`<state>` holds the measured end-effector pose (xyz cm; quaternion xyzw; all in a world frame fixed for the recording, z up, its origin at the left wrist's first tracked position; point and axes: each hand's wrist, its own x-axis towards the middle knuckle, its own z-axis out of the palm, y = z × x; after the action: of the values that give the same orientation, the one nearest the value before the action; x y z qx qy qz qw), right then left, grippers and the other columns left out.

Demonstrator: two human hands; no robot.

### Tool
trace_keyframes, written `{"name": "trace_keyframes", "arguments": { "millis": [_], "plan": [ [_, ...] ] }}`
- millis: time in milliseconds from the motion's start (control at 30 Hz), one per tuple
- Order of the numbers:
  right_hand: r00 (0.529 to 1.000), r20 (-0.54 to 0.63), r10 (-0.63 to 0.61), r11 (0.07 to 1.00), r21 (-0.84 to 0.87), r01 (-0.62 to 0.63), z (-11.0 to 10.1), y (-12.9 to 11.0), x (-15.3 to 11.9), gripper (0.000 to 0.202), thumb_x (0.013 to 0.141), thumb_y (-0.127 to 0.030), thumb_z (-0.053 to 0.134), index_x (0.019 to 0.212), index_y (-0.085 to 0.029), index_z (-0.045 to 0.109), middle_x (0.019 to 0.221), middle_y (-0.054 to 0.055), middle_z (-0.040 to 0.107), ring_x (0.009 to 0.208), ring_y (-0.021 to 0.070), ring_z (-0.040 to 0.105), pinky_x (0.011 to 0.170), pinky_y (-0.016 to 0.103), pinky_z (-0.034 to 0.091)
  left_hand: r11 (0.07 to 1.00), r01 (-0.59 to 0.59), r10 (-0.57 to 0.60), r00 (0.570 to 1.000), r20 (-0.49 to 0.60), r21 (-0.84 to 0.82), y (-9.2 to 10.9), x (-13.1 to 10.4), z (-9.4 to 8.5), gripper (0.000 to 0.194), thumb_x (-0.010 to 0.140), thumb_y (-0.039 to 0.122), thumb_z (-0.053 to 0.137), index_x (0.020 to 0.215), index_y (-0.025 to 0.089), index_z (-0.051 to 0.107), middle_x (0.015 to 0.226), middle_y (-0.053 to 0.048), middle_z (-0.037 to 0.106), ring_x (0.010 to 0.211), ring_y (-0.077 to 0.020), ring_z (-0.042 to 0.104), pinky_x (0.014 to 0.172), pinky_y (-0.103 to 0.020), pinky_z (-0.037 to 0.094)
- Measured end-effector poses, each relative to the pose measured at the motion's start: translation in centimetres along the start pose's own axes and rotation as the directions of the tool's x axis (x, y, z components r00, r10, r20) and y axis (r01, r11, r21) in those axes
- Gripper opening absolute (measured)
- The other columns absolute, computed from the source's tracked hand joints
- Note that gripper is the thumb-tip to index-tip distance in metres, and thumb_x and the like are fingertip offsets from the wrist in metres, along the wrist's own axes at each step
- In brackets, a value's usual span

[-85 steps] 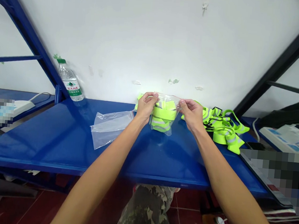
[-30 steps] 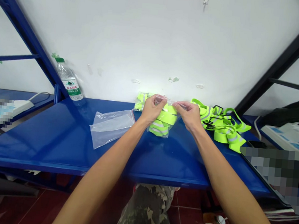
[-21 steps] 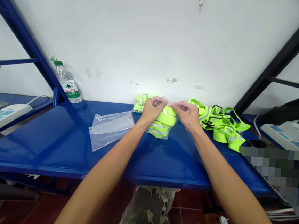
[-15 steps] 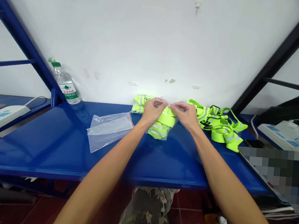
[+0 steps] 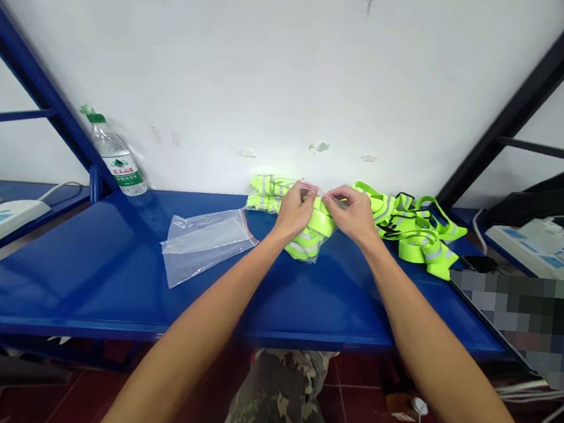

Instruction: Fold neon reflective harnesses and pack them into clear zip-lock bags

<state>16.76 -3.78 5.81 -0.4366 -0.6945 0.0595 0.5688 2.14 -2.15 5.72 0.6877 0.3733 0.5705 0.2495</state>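
Observation:
Between my hands is a clear zip bag (image 5: pixel 313 257) with a folded neon-yellow reflective strap (image 5: pixel 321 223) inside. My left hand (image 5: pixel 298 209) pinches the bag's top edge, where a reddish zip line shows. On the other side of the opening, my right hand (image 5: pixel 351 211) pinches the same edge, fingers closed. Behind my left hand, against the wall, lies another bagged yellow strap bundle (image 5: pixel 264 193). Loose yellow reflective straps (image 5: pixel 421 233) with black buckles lie in a heap to the right of my right hand. Flat clear zip bags (image 5: pixel 205 244) rest left of my left forearm.
A water bottle (image 5: pixel 119 158) with a green cap leans by the left frame post. White power strips (image 5: pixel 530 250) sit at both sides. A dark phone-like object (image 5: pixel 479 263) lies at right beside a blurred-out area. The blue table (image 5: pixel 107 288) meets the white wall.
My left hand has shifted slightly to the right along the bag's edge, nearer my right hand. Both hands keep their pinch. The whole view has shifted slightly.

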Motion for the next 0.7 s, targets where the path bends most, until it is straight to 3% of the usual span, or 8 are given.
{"name": "trace_keyframes", "arguments": {
  "millis": [167, 367, 500, 700],
  "plan": [
    [0.983, 0.080, -0.163, 0.965, -0.195, 0.176, -0.4, -0.4, 0.1, 0.012, 0.086, -0.023, 0.055, 0.082, -0.019, 0.065, 0.083, 0.008, 0.068, 0.076, 0.0211, 0.061, 0.074, 0.036, 0.047, 0.976, -0.092, 0.092, 0.996, 0.007, 0.198, 0.7, -0.9, 0.4, 0.011, 0.096, 0.030, 0.050, 0.093, 0.021, 0.055, 0.097, -0.009, 0.070, 0.095, -0.0222, 0.064, 0.088, -0.035, 0.045],
    [0.981, 0.103, -0.166, 0.948, -0.259, 0.188, -0.4, -0.3, 0.0, 0.012, 0.088, -0.021, 0.051, 0.082, -0.020, 0.061, 0.081, 0.008, 0.065, 0.077, 0.0221, 0.059, 0.073, 0.036, 0.046, 0.966, -0.091, 0.092, 0.996, 0.007, 0.243, 0.9, -1.2, 0.6, 0.012, 0.097, 0.032, 0.046, 0.096, 0.022, 0.053, 0.098, -0.009, 0.070, 0.094, -0.0232, 0.065, 0.085, -0.036, 0.046],
    [0.993, 0.065, -0.100, 0.984, -0.140, 0.108, -0.6, -0.1, -0.1, 0.011, 0.084, -0.022, 0.055, 0.086, -0.020, 0.065, 0.086, 0.007, 0.068, 0.077, 0.0208, 0.061, 0.073, 0.036, 0.048, 0.971, -0.083, 0.086, 0.996, -0.001, 0.223, 0.7, -1.2, 0.3, 0.012, 0.097, 0.034, 0.047, 0.096, 0.022, 0.052, 0.100, -0.009, 0.070, 0.097, -0.0239, 0.065, 0.087, -0.037, 0.046],
    [0.978, 0.030, 0.208, 0.958, 0.197, -0.210, -0.2, 0.6, 0.2, 0.016, 0.069, -0.029, 0.067, 0.082, -0.018, 0.069, 0.077, 0.005, 0.070, 0.070, 0.0187, 0.063, 0.067, 0.034, 0.053, 0.994, -0.020, 0.028, 0.997, -0.075, 0.104, 0.3, -0.9, 0.0, 0.015, 0.091, 0.036, 0.057, 0.091, 0.021, 0.055, 0.095, -0.008, 0.071, 0.092, -0.0220, 0.067, 0.085, -0.034, 0.048]
  ]
}}
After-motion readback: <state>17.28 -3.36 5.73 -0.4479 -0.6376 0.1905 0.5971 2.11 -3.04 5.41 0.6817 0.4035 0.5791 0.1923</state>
